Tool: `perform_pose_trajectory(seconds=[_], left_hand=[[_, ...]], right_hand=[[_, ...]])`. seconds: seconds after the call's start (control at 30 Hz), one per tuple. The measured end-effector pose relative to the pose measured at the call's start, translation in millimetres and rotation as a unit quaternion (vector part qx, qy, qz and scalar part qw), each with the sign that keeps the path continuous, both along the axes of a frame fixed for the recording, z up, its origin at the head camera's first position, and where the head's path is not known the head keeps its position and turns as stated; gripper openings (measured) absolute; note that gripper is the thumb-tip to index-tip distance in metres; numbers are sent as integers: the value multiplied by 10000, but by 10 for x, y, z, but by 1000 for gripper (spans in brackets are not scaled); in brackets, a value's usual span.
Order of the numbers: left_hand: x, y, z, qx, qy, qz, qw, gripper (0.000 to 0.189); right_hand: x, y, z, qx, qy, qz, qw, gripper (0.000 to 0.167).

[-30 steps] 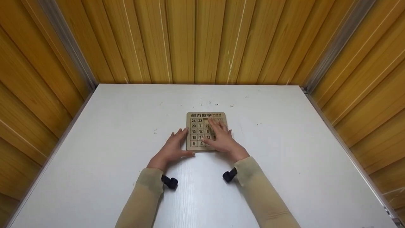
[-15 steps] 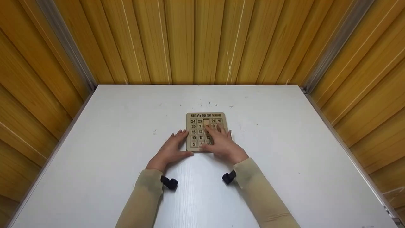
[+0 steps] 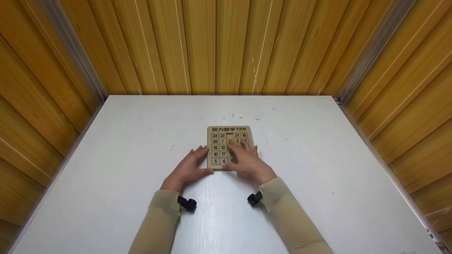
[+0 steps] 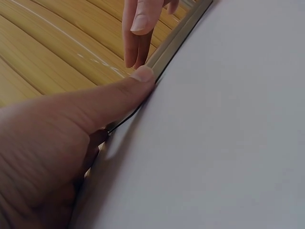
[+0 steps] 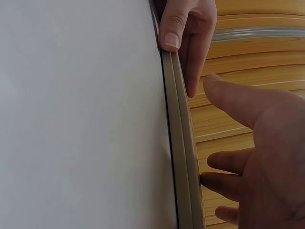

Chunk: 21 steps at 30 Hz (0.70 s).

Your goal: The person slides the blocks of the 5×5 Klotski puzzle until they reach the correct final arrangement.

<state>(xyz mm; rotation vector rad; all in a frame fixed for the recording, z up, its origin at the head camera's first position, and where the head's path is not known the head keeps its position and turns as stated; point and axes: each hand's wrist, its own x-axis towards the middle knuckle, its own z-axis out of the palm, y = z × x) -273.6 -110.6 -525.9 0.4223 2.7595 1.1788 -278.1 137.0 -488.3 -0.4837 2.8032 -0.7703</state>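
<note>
A wooden number slide puzzle [image 3: 214, 165] lies flat on the white table, its top row showing a vacant slot in the third column. My left hand [image 3: 188, 169] holds its near left corner, thumb on the front edge and fingers along the left side. In the left wrist view the left thumb [image 4: 119, 95] presses that edge. Over the right half of the puzzle is my right hand [image 3: 249, 162], a fingertip touching the tiles just below tile 22 [image 3: 230, 141]. Its thumb is near the bottom row; in the right wrist view the right thumb [image 5: 233, 95] is raised off the board. The palm hides several right-hand tiles.
The white table [image 3: 148, 123] extends around the puzzle, with small dark marks beyond it. Yellow wood-look panels [image 3: 197, 46] stand behind and at both sides. A small black wrist camera [image 3: 189, 204] is on each sleeve.
My right hand has drawn back towards me across the puzzle, uncovering tiles 21 and 16 and the vacant top-row slot. The left hand keeps its place at the corner.
</note>
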Motion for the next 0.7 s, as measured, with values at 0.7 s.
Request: perform_pose_trajectory(seconds=[0.7], left_hand=[[2, -28, -19, 74, 11, 49, 10000, 87]], right_hand=[[10, -54, 10, 125, 130, 23, 9998, 90]])
